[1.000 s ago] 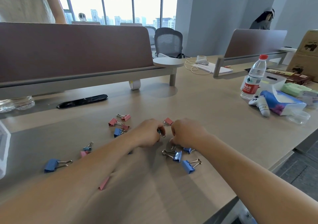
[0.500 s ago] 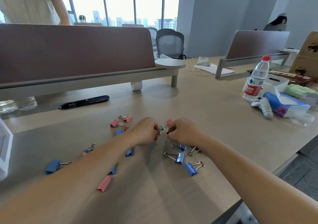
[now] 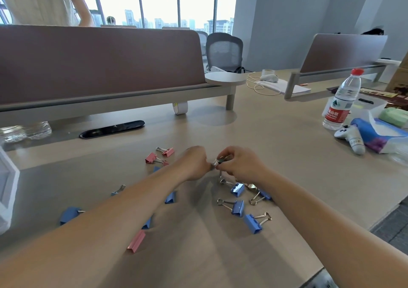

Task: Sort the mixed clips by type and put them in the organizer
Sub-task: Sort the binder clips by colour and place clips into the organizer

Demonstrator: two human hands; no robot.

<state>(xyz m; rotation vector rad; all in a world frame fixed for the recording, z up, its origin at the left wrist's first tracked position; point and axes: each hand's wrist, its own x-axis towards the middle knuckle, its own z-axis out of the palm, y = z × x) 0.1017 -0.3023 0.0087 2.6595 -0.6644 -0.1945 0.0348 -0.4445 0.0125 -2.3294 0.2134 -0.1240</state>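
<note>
Holding one small clip (image 3: pixel 220 161) jointly, we noted left hand (image 3: pixel 194 163) and right hand (image 3: pixel 241 164) each pinched an end; its long axis ran hand to hand.

hands raised off the table (image 3: pixel 287 155); left hand (image 3: pixel 194 164) and right hand (image 3: pixel 240 164) closed in on each other, now both pinching one small clip (image 3: pixel 220 161) at the fingertips; left forearm shifted, blue clips (image 3: pixel 170 198) beneath it uncovered, pink clip (image 3: pixel 136 241) more exposed
</note>
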